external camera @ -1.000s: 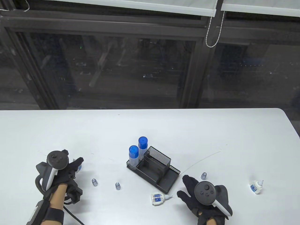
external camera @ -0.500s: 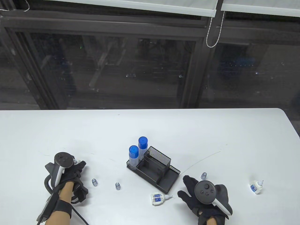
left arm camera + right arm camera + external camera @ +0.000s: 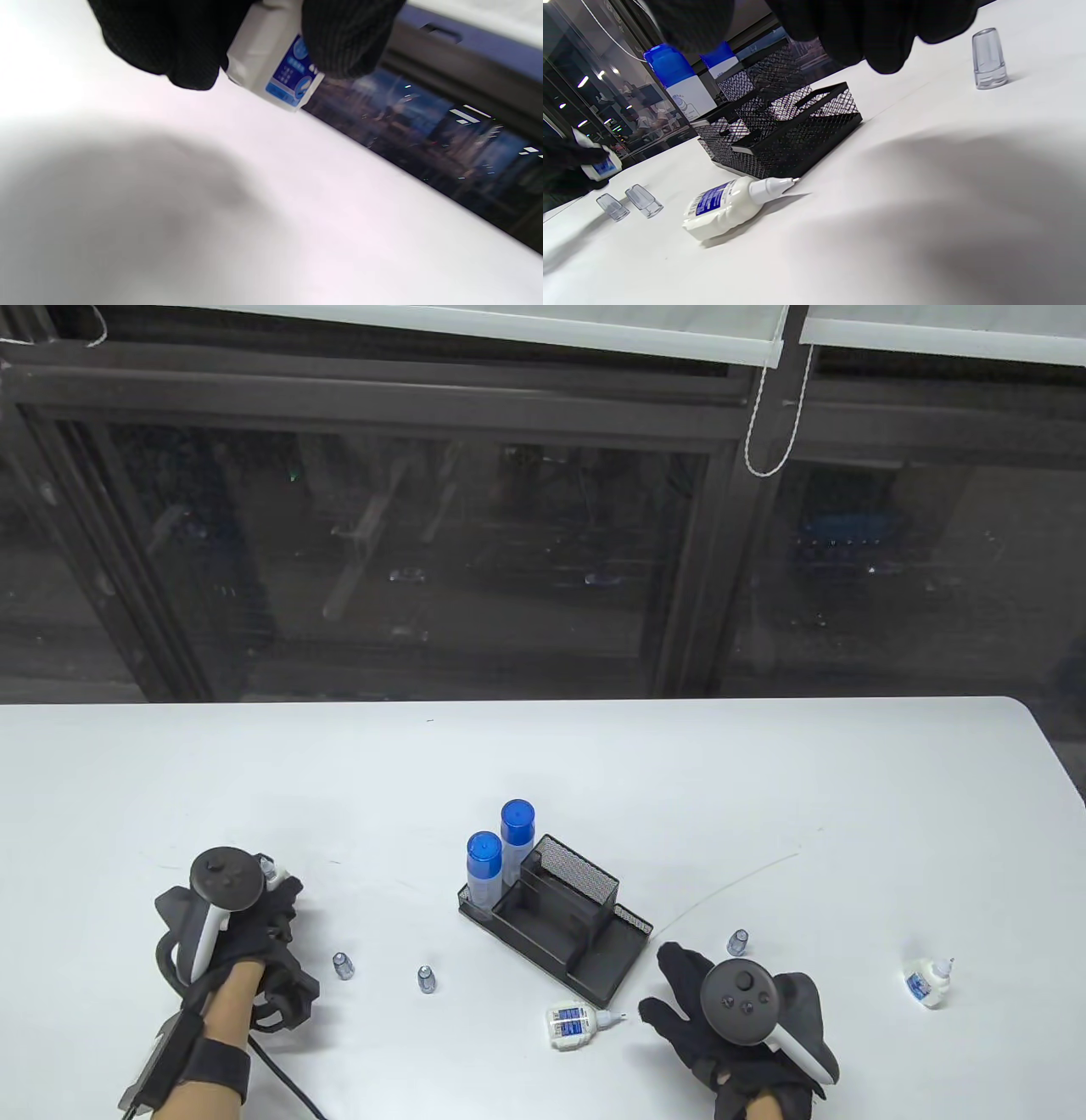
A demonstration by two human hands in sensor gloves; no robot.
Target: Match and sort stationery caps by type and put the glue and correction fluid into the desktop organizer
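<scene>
My left hand (image 3: pixel 271 903) grips a small white correction fluid bottle (image 3: pixel 275 67) with a blue label, held off the table at the left; its top end (image 3: pixel 270 869) pokes out past the tracker. My right hand (image 3: pixel 679 993) rests with fingers spread and relaxed, holding nothing. Just left of it a second correction fluid bottle (image 3: pixel 570 1022) lies uncapped on its side, and a third (image 3: pixel 926 982) lies at far right. Three clear caps stand loose: two (image 3: pixel 342 965) (image 3: pixel 427 978) between the hands, one (image 3: pixel 737 942) beyond my right fingers. The black mesh organizer (image 3: pixel 585 937) holds two blue-capped glue sticks (image 3: pixel 484 869) (image 3: pixel 517 836).
The white table (image 3: pixel 764 780) ends at a dark window wall behind, with its rounded corner at the upper right. A cable trails from my left wrist (image 3: pixel 280 1073) toward the near edge.
My left hand has lifted the correction fluid bottle and shifted a little right, then back toward the left. The right hand has barely moved.
</scene>
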